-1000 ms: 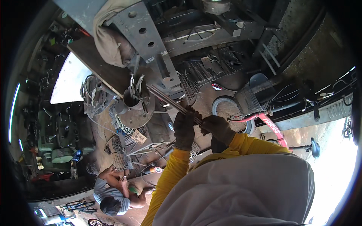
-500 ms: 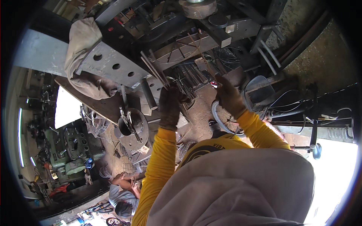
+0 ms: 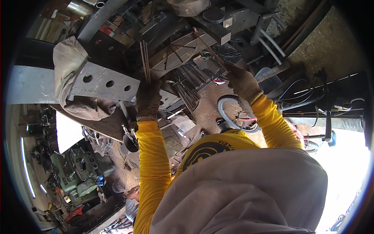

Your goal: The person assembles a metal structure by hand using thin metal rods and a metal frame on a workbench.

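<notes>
My left hand (image 3: 148, 96), in a dark work glove, is closed around several thin metal rods (image 3: 144, 58) that point up and away from me. Its place is just beside the steel beam with round holes (image 3: 119, 84). My right hand (image 3: 244, 84), gloved too, is closed on a thin rusty rod (image 3: 208, 46) slanting up and to the left. The rod's far end reaches the edge of a metal frame, though whether it touches cannot be made out. Between and beyond my hands lie bundles of short dark bars (image 3: 194, 74).
A bicycle wheel (image 3: 223, 111) stands below my right hand. A grey cloth (image 3: 68, 66) drapes the beam's left end. A green machine (image 3: 74, 171) is at left. Another person (image 3: 131, 206) is partly seen at lower left. A clear plastic container (image 3: 269, 80) sits at right.
My left hand has moved left and slightly toward me with the rods, which now stand more upright. My right hand has shifted right with its rod. The whole view has turned somewhat.
</notes>
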{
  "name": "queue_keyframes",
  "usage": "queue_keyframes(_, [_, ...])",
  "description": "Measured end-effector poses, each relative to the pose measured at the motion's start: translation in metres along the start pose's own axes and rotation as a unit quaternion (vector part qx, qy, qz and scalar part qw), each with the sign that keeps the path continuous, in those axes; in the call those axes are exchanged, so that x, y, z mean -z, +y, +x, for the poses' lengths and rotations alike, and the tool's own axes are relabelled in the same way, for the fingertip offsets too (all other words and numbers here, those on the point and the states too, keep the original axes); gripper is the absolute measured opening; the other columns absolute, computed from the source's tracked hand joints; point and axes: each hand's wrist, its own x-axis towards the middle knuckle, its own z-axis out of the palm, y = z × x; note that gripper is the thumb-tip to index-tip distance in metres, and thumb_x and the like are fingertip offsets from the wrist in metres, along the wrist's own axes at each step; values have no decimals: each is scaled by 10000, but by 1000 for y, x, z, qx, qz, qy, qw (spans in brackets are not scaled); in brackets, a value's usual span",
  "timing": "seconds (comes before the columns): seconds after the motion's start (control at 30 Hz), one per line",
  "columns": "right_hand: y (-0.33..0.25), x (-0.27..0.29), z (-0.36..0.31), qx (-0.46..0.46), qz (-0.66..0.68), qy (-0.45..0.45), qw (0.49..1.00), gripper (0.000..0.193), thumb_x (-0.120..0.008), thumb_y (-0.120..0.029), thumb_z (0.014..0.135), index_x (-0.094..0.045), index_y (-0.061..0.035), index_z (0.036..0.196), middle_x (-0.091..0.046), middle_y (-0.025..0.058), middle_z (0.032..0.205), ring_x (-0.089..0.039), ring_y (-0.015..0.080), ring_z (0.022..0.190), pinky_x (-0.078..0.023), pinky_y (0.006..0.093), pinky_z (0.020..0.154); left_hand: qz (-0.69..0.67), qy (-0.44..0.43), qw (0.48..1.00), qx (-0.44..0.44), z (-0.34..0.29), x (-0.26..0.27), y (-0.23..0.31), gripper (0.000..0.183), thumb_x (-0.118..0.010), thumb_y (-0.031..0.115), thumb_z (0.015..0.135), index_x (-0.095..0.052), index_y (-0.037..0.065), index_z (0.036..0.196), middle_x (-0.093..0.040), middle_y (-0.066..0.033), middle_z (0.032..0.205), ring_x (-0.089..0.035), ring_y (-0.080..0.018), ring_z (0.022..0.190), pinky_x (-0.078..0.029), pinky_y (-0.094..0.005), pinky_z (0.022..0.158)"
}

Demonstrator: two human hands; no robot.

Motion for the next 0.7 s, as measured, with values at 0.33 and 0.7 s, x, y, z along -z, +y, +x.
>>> queue_keyframes(0.33, [1,-9,4,108,-54,46,992,211,-699,22,746,-660,41,953,-630,187,1250,-706,262,835,-603,327,712,219,38,960,-170,64,-3,-4,373,-579,339,898,-628,98,1179,-670,-142,904,-668,-293,784,-545,-411,705])
queue_keyframes(0.7, [-55,-18,1,-308,372,11,876,452,-585,-176,971,-515,-50,1399,-625,85,1061,-657,162,783,-571,285,680,370,35,902,-221,148,-7,11,506,-565,435,929,-587,84,1293,-612,-213,1306,-564,-398,1230,-446,-472,1036])
